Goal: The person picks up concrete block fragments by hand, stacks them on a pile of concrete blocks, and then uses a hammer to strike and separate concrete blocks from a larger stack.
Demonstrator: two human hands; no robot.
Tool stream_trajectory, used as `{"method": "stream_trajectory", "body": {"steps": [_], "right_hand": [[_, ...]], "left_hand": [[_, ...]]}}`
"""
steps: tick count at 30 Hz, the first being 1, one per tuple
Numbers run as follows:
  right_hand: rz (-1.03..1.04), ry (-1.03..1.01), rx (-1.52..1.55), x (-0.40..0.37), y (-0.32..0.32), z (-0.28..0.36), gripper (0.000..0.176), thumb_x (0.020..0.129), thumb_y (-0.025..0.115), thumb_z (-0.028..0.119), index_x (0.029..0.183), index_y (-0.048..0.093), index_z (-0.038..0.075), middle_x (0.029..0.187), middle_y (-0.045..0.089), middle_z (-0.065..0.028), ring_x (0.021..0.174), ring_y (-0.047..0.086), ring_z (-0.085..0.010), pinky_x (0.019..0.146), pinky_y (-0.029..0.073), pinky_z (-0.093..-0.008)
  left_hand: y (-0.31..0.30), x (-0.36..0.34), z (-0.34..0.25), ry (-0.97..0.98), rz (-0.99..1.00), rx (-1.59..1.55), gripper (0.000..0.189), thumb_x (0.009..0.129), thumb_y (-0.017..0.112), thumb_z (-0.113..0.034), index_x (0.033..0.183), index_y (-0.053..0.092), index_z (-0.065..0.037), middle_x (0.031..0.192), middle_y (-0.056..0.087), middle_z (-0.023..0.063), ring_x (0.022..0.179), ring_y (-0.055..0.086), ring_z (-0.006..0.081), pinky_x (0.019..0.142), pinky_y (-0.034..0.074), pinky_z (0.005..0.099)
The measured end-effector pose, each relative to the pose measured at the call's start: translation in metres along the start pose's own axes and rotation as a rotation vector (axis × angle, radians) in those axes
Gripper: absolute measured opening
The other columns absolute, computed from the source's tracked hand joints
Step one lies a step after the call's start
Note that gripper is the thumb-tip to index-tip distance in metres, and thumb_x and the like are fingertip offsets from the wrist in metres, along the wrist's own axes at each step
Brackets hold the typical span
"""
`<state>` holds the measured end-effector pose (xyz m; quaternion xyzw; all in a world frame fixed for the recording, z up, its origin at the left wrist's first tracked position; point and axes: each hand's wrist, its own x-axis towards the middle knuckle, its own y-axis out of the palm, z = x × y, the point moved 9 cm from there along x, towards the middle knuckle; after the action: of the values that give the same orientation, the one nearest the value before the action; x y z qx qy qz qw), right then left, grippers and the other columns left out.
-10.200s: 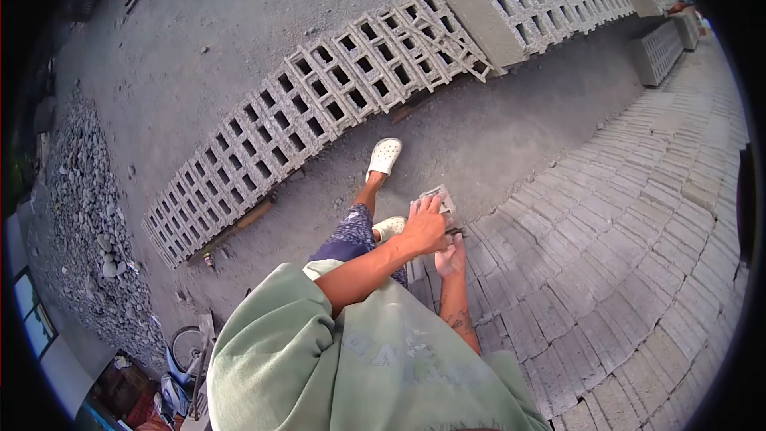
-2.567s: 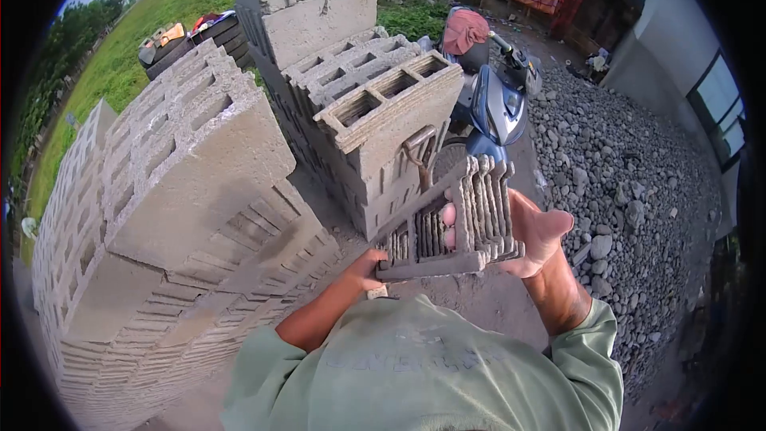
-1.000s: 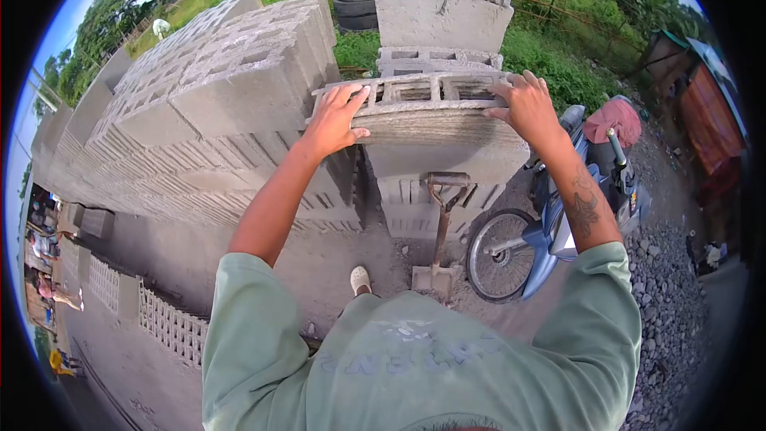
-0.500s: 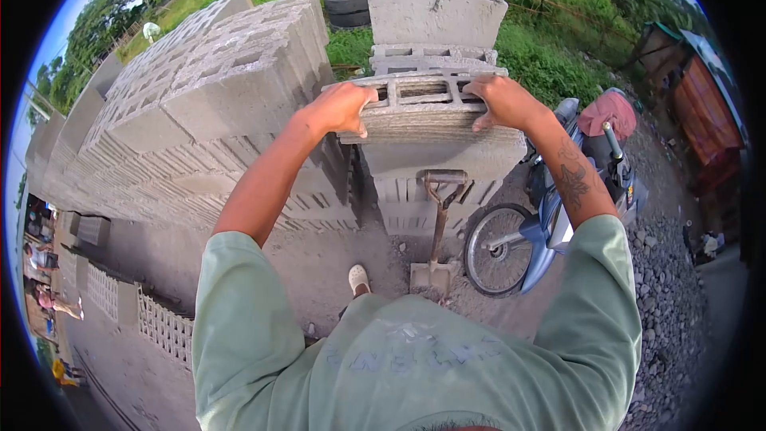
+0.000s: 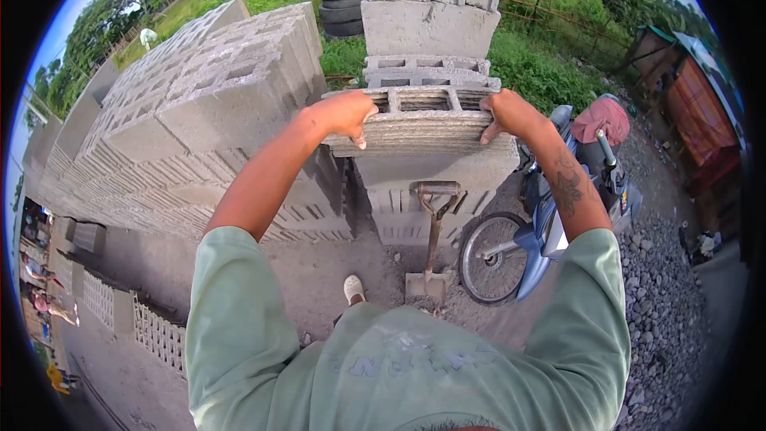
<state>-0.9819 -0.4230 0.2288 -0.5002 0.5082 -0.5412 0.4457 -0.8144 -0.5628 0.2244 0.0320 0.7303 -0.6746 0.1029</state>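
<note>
A grey hollow concrete block (image 5: 423, 129) lies between my hands on top of a stack of such blocks, its openings facing up. My left hand (image 5: 348, 117) grips its left end, fingers hooked over the top and thumb down the near face. At the other end my right hand (image 5: 511, 116) holds it the same way, with the thumb on the near side. The fingertips of both hands are partly hidden at the block's openings. Behind it, more hollow blocks (image 5: 427, 66) sit in the same row, close to a taller pile (image 5: 427, 28).
A long wall of stacked blocks (image 5: 171, 132) runs along the left. A shovel (image 5: 433, 235) leans upright against the near stack. On the right stand a motorcycle (image 5: 550, 223) and a gravel heap (image 5: 658, 319). Old tyres (image 5: 341, 6) are piled at the back.
The view has shifted slightly. The block now sits more level and a little nearer to me, with both hands still on its ends.
</note>
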Motion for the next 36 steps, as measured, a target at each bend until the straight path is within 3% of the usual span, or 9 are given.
{"method": "stream_trajectory", "body": {"steps": [15, 16, 18, 20, 22, 23, 27, 33, 36], "right_hand": [[-0.032, -0.008, 0.164, -0.003, -0.005, 0.011, 0.058, 0.043, 0.083, 0.036, 0.079, 0.062, -0.005, 0.071, 0.059, -0.0231, 0.074, 0.058, -0.0399, 0.071, 0.047, -0.0407], [0.007, 0.073, 0.202, -0.003, -0.003, 0.010, 0.061, 0.042, 0.083, 0.036, 0.080, 0.061, -0.006, 0.073, 0.060, -0.0226, 0.075, 0.058, -0.0395, 0.072, 0.047, -0.0404], [-0.273, -0.130, 0.319, -0.018, -0.032, 0.046, 0.069, 0.043, 0.083, 0.032, 0.097, 0.059, -0.002, 0.094, 0.061, -0.0201, 0.088, 0.058, -0.0367, 0.081, 0.045, -0.0397], [-0.563, -0.109, 0.193, -0.037, -0.059, 0.081, 0.062, 0.055, 0.080, 0.025, 0.105, 0.055, -0.003, 0.108, 0.056, -0.0194, 0.100, 0.053, -0.0359, 0.088, 0.042, -0.0395], [-0.742, -0.019, 0.333, -0.056, -0.042, 0.091, 0.034, 0.070, 0.071, 0.008, 0.100, 0.057, -0.004, 0.095, 0.061, -0.0162, 0.089, 0.057, -0.0311, 0.084, 0.042, -0.0374], [-0.773, 0.047, 0.486, -0.061, -0.019, 0.101, 0.019, 0.082, 0.059, 0.013, 0.092, 0.058, -0.003, 0.086, 0.061, -0.0139, 0.082, 0.058, -0.0262, 0.080, 0.043, -0.0356], [-0.299, 0.084, 1.620, 0.004, 0.130, 0.230, 0.049, 0.094, 0.035, 0.041, 0.087, 0.056, -0.003, 0.081, 0.060, -0.0119, 0.077, 0.057, -0.0209, 0.074, 0.044, -0.0326], [0.730, 0.347, 2.268, 0.129, 0.214, 0.538, 0.061, 0.090, 0.033, 0.054, 0.119, 0.047, 0.001, 0.112, 0.054, -0.0156, 0.102, 0.052, -0.0258, 0.085, 0.041, -0.0346], [0.914, 0.131, 2.474, 0.184, 0.212, 0.669, 0.061, 0.090, 0.033, 0.053, 0.129, 0.038, 0.007, 0.132, 0.039, -0.0163, 0.122, 0.038, -0.0260, 0.099, 0.032, -0.0400]], "left_hand": [[0.022, 0.003, 0.013, -0.007, -0.127, -0.042, 0.064, 0.054, 0.082, -0.020, 0.108, 0.056, 0.003, 0.085, 0.062, 0.0228, 0.086, 0.060, 0.0360, 0.074, 0.048, 0.0407], [0.015, -0.014, 0.006, -0.059, -0.186, -0.080, 0.067, 0.056, 0.080, -0.019, 0.114, 0.053, 0.000, 0.096, 0.061, 0.0218, 0.092, 0.059, 0.0353, 0.077, 0.048, 0.0399], [0.005, -0.054, -0.001, -0.062, -0.513, -0.003, 0.074, 0.061, 0.078, -0.020, 0.122, 0.045, 0.004, 0.127, 0.044, 0.0221, 0.118, 0.042, 0.0353, 0.098, 0.037, 0.0372], [-0.004, -0.122, -0.006, 0.003, -0.829, -0.225, 0.065, 0.070, 0.071, -0.027, 0.121, 0.045, 0.004, 0.126, 0.044, 0.0218, 0.120, 0.038, 0.0348, 0.101, 0.033, 0.0389], [0.023, -0.172, 0.009, -0.030, -0.922, -0.454, 0.058, 0.076, 0.067, -0.032, 0.121, 0.047, -0.002, 0.122, 0.046, 0.0184, 0.116, 0.041, 0.0332, 0.098, 0.034, 0.0393], [0.046, -0.191, 0.021, -0.110, -0.913, -0.500, 0.058, 0.076, 0.067, -0.032, 0.121, 0.048, -0.002, 0.121, 0.046, 0.0186, 0.115, 0.042, 0.0334, 0.096, 0.035, 0.0399], [0.101, -0.275, 0.064, -0.221, -0.959, -0.476, 0.050, 0.077, 0.066, -0.034, 0.112, 0.055, -0.001, 0.122, 0.046, 0.0189, 0.117, 0.041, 0.0338, 0.097, 0.034, 0.0404], [0.065, -0.438, 0.118, -0.311, -1.255, -0.229, 0.046, 0.077, 0.065, -0.035, 0.108, 0.058, -0.002, 0.120, 0.049, 0.0149, 0.120, 0.040, 0.0301, 0.101, 0.030, 0.0451], [0.030, -0.524, 0.125, -0.396, -1.398, -0.117, 0.046, 0.076, 0.066, -0.035, 0.107, 0.058, -0.002, 0.118, 0.051, 0.0125, 0.122, 0.040, 0.0282, 0.102, 0.028, 0.0466]]}}
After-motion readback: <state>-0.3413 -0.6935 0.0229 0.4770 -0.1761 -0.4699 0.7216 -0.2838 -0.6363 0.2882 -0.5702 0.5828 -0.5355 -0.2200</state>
